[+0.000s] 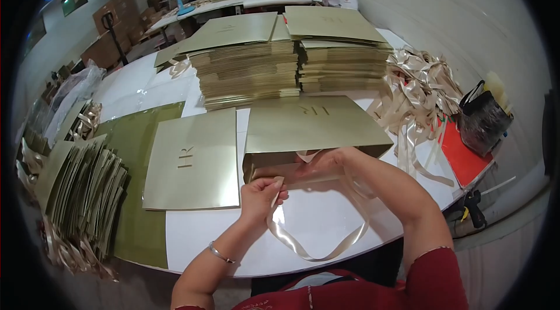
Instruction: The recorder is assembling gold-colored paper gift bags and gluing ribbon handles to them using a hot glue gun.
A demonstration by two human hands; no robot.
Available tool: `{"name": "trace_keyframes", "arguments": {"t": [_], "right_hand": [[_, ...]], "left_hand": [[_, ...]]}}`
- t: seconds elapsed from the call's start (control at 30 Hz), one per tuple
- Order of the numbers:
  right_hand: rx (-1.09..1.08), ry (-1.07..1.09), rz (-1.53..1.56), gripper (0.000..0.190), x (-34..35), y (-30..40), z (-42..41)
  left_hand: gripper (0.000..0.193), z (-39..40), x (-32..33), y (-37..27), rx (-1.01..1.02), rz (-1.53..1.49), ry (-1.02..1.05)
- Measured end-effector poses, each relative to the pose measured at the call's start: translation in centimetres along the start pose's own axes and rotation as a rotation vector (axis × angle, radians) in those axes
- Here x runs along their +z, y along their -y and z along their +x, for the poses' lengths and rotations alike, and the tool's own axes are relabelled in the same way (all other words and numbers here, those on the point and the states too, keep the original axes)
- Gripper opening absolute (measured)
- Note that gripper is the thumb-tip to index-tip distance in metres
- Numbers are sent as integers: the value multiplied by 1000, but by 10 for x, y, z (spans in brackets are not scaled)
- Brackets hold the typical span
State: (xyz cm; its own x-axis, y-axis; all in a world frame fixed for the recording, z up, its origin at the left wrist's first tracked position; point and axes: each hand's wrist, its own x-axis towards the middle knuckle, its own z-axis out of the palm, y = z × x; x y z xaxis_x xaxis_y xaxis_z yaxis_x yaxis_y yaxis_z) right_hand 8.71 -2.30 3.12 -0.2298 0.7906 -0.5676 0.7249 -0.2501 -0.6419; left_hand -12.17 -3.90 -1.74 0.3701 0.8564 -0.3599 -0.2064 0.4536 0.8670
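A gold paper gift bag (284, 128) lies on its side before me, its open mouth towards me. My left hand (264, 191) pinches a cream satin ribbon (302, 253) just outside the left end of the mouth. From there the ribbon hangs in a loop over the table edge and runs back up beside my right forearm. My right hand (321, 163) reaches inside the bag, near a short piece of ribbon at the upper rim; its fingertips are partly hidden. A flat gold bag (192, 161) with lettering lies to the left.
Tall stacks of flat gold bags (249, 73) stand behind. Loose ribbons (420, 86) heap at the right, beside a red sheet (466, 152) and a black container (485, 117). A glue gun (474, 209) hangs at the right edge. Ribboned bags (83, 191) stand packed at the left.
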Motion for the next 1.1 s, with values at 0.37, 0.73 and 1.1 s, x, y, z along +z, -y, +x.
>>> {"name": "trace_keyframes", "arguments": {"t": [0.37,0.73,1.1], "right_hand": [[-166,-281,193,36,23,10,5],[-189,-271,324,40,38,17,-3],[-101,35,146,30,52,-1,-5]], "left_hand": [[19,-26,3,10,-48,-50,-26],[26,-31,8,29,-74,-24,-29],[22,-29,12,35,-130,-8,78]]}}
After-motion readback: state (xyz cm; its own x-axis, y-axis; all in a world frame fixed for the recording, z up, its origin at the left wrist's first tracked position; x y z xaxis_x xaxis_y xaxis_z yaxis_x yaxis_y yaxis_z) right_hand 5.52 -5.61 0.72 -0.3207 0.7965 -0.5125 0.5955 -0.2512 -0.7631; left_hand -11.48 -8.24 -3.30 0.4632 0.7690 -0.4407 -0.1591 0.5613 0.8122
